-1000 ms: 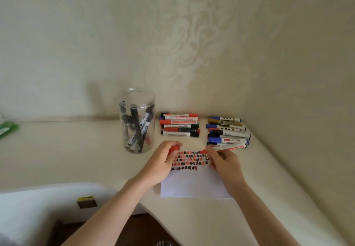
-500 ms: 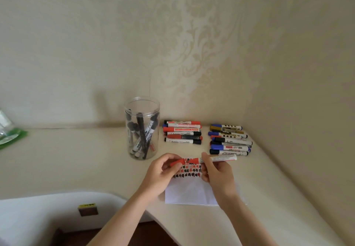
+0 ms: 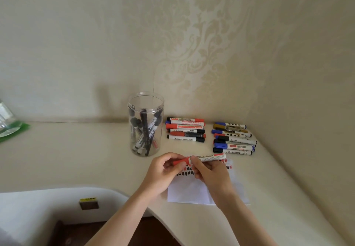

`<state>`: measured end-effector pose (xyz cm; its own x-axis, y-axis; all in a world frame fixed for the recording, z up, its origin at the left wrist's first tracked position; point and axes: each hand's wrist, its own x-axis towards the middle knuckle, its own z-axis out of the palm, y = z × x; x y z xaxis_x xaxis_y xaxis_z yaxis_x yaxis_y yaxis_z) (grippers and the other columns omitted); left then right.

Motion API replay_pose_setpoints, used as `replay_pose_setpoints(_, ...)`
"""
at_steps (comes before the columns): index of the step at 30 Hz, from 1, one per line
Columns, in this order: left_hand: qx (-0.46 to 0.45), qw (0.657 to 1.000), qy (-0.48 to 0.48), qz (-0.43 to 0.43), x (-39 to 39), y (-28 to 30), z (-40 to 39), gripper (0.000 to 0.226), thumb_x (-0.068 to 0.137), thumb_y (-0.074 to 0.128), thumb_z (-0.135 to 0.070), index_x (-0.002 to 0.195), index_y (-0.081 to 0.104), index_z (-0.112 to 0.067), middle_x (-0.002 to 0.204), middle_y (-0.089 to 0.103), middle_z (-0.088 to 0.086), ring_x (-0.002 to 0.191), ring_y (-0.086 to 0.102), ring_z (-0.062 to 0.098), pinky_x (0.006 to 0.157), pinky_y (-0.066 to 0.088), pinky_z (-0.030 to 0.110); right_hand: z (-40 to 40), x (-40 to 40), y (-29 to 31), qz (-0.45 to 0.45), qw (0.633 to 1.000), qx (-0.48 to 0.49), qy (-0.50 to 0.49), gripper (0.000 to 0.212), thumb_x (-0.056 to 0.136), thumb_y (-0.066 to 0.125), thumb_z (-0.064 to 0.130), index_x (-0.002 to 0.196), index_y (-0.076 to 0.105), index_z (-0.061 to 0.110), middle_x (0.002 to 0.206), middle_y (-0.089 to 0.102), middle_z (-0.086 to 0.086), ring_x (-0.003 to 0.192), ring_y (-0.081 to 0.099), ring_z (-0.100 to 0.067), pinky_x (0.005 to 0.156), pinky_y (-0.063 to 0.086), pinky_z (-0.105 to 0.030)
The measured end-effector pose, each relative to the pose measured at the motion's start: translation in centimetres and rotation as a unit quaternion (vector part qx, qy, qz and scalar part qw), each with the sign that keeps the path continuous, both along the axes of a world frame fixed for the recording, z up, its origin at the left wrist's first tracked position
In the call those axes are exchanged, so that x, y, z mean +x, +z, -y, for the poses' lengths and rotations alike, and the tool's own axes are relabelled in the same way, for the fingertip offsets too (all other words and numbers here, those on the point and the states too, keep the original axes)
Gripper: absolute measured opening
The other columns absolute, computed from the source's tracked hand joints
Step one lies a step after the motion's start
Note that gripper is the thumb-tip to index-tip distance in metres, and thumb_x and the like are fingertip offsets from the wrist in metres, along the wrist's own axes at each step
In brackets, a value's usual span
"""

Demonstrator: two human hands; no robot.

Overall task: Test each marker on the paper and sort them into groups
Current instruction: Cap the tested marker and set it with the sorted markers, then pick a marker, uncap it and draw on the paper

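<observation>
**Around the desk**

A cream desk top (image 3: 76, 153) with a curved near edge meets a wall of pale damask-patterned wallpaper (image 3: 192, 44). At the far left, a clear glass object (image 3: 6, 121) sits on a green mat (image 3: 18, 130). Below the near-left edge, a small yellow-and-black label (image 3: 88, 203) is fixed to a white surface (image 3: 38, 207).

red marker (image 3: 208, 157), cream patterned wallpaper (image 3: 192, 53)

The tall round clear plastic jar (image 3: 146, 124) is glossy and see-through, with a ribbed rim. The cream bench (image 3: 76, 155) looks smooth and matt. The white sheet of paper (image 3: 189, 192) is flat and matt. The red-capped white plastic marker (image 3: 203, 158) has a smooth, faintly shiny barrel. The beige wallpaper (image 3: 192, 44) carries a slightly lustrous, embossed damask pattern.
</observation>
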<state>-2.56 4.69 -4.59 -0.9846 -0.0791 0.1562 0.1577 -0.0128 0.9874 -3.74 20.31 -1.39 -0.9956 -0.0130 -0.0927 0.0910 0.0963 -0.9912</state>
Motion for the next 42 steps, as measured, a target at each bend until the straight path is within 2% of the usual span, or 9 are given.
replay_pose_setpoints(8,0.025,0.999,0.002,0.02,0.0,0.3,0.3,0.012,0.084,0.074,-0.008,0.096,0.074,-0.011,0.092,0.075,0.002,0.09,0.071,0.016,0.078,0.054,0.022,0.7,-0.2,0.1,0.006,0.999,-0.016,0.03,0.023,0.087,0.072,0.027,0.084,0.073,0.004,0.065,0.067,-0.002,0.062,0.061,-0.01,0.067,0.053,-0.023)
replay_pose_setpoints(15,0.103,0.994,-0.017,0.015,1.0,1.7,1.7,0.032,0.077,0.076,-0.017,0.107,0.069,-0.008,0.097,0.073,0.008,0.094,0.069,0.024,0.078,0.055,0.025,-1.6,0.2,3.1,0.007,0.997,-0.072,0.022,0.028,0.086,0.071,0.035,0.096,0.069,0.01,0.074,0.066,-0.002,0.071,0.058,-0.015,0.068,0.05,-0.027)
replay_pose_setpoints(20,0.185,0.979,0.066,-0.056,1.7,4.1,2.4,0.038,0.079,0.072,-0.014,0.113,0.055,-0.01,0.094,0.071,0.005,0.09,0.068,0.019,0.076,0.056,0.025,-0.8,1.6,3.9,-0.046,0.994,0.014,0.097,0.018,0.084,0.075,0.023,0.097,0.067,0.013,0.086,0.074,-0.006,0.076,0.069,-0.016,0.071,0.059,-0.027)
replay_pose_setpoints(23,0.165,0.974,0.105,-0.118,2.1,5.3,1.9,0.031,0.089,0.064,-0.005,0.116,0.054,-0.015,0.09,0.07,-0.006,0.09,0.068,0.01,0.08,0.058,0.029,1.1,1.9,3.5,-0.105,0.986,0.08,0.104,0.015,0.084,0.075,0.02,0.095,0.067,0.014,0.086,0.074,-0.002,0.079,0.071,-0.013,0.074,0.059,-0.028)
replay_pose_setpoints(26,0.114,0.971,0.151,-0.146,2.8,6.0,2.3,0.034,0.092,0.063,-0.004,0.12,0.054,-0.021,0.101,0.07,-0.001,0.093,0.069,0.013,0.083,0.058,0.033,3.1,2.1,3.3,-0.126,0.978,0.116,0.119,0.014,0.085,0.075,0.024,0.094,0.069,0.017,0.086,0.074,0.003,0.08,0.07,-0.008,0.074,0.058,-0.023)
replay_pose_setpoints(32,0.082,0.97,0.175,-0.146,3.5,8.1,4.5,0.05,0.084,0.069,0.007,0.121,0.054,-0.024,0.101,0.071,0.009,0.089,0.072,0.014,0.075,0.054,0.02,6.3,1.4,3.7,-0.15,0.972,0.137,0.12,0.017,0.085,0.073,0.037,0.093,0.07,0.023,0.085,0.074,0.008,0.082,0.07,-0.005,0.082,0.058,-0.031)
replay_pose_setpoints(35,0.063,0.963,0.191,-0.177,3.0,11.0,6.3,0.049,0.084,0.07,0.007,0.117,0.054,-0.026,0.094,0.07,0.008,0.083,0.071,0.013,0.076,0.054,0.022,7.0,0.9,5.2,-0.176,0.97,0.12,0.118,0.022,0.084,0.072,0.043,0.095,0.07,0.025,0.089,0.074,0.012,0.084,0.068,0.001,0.077,0.057,-0.023)
replay_pose_setpoints(38,0.049,0.953,0.202,-0.221,1.5,15.0,8.4,0.048,0.084,0.068,0.009,0.118,0.052,-0.021,0.092,0.068,0.011,0.079,0.07,0.011,0.072,0.054,0.018,6.2,0.1,6.3,-0.193,0.971,0.116,0.084,0.017,0.089,0.065,0.041,0.097,0.069,0.026,0.09,0.073,0.013,0.083,0.067,0.003,0.074,0.054,-0.016)
replay_pose_setpoints(42,-0.028,0.941,0.23,-0.246,-1.7,18.3,9.6,0.048,0.085,0.066,0.008,0.117,0.051,-0.025,0.093,0.067,0.01,0.083,0.068,0.014,0.073,0.052,0.016,4.7,-1.3,5.6,-0.186,0.971,0.136,0.058,0.008,0.094,0.06,0.035,0.093,0.065,0.03,0.089,0.072,0.011,0.083,0.068,-0.002,0.08,0.057,-0.025)
